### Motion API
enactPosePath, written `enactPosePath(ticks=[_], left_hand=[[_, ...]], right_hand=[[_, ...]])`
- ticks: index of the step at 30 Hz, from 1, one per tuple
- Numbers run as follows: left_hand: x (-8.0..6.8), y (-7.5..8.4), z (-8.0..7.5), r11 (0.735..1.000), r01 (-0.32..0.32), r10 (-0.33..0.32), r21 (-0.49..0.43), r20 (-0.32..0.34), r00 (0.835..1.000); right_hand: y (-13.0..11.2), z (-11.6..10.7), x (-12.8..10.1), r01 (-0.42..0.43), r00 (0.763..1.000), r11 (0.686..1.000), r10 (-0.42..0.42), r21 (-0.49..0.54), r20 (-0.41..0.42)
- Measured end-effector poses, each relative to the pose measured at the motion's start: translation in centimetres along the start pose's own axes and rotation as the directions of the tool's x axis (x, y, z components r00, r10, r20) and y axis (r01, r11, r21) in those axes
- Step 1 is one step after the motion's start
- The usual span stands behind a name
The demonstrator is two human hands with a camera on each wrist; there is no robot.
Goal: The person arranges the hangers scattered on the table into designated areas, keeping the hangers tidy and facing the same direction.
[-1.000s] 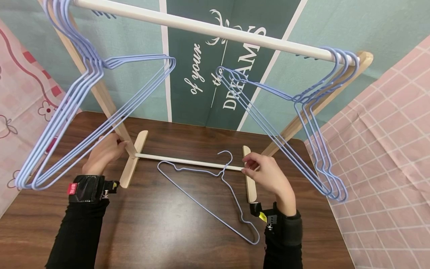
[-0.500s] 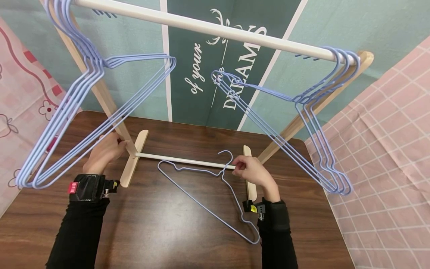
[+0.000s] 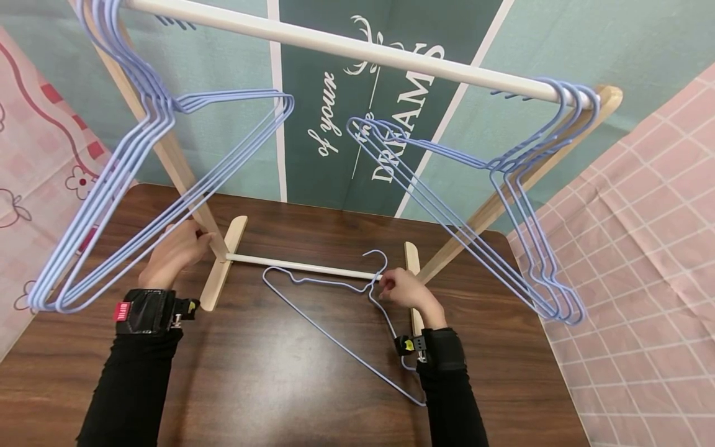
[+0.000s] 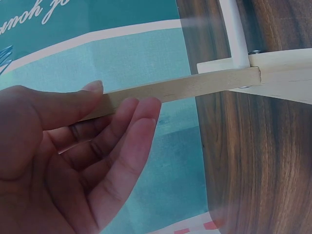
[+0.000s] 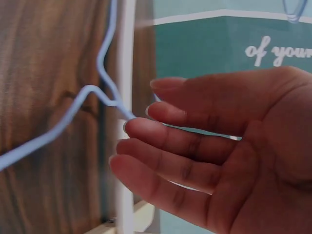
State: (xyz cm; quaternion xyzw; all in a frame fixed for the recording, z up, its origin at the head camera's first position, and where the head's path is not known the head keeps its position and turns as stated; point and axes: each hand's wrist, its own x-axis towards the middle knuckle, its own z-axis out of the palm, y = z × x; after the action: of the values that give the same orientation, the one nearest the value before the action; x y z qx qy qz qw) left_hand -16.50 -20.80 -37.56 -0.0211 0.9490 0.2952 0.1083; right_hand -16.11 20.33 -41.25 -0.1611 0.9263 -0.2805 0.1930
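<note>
- The left hand (image 3: 174,253) holds the slanted wooden leg (image 4: 190,87) of the clothes rack just above its foot, thumb on one side of the flat strip and loosely bent fingers on the other.
- The right hand (image 3: 403,289) is at the neck of the loose hanger (image 3: 335,316); in the right wrist view the fingers (image 5: 170,141) are relaxed and slightly spread, the wire touching or just beside the fingertips. Whether they pinch it I cannot tell.
- That hanger is thin, pale blue wire, triangular with small notches at the shoulders. It lies flat on the table (image 3: 268,385), hook pointing away from the person and crossing the lower rod (image 3: 301,267).
- The table top is dark brown with a wood grain and a smooth sheen.
- The rack has pale, unpainted wooden legs and two flat wooden feet (image 3: 223,264), joined low down by the thin white round rod; a thicker white top rail (image 3: 346,48) runs across above.
- On the rail hang two bunches of the same blue wire hangers: a left bunch (image 3: 128,186) of about four and a right bunch (image 3: 491,205) of about three or four; the wires overlap, so the count is unsure.
- One hanger lies on the table.
- Both forearms wear black sleeves (image 3: 134,385) with dark wrist straps.
- Behind stands a teal banner (image 3: 357,124) with white lettering, and pink patterned cloth (image 3: 642,248) hangs on either side.
</note>
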Motion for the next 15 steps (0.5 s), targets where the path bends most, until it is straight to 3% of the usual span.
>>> enactPosePath(ticks=[7,15], left_hand=[[0.0,0.1,0.0,1.000,0.001,-0.001,0.001,-0.005,1.000],[-0.1,0.1,0.0,1.000,0.009,-0.009,0.004,-0.008,1.000]], right_hand=[[0.6,1.3,0.7,-0.023,1.000,0.996,0.023,-0.087,-0.001],[0.8,2.4,1.2,-0.071,0.997,0.994,0.073,-0.084,0.022]])
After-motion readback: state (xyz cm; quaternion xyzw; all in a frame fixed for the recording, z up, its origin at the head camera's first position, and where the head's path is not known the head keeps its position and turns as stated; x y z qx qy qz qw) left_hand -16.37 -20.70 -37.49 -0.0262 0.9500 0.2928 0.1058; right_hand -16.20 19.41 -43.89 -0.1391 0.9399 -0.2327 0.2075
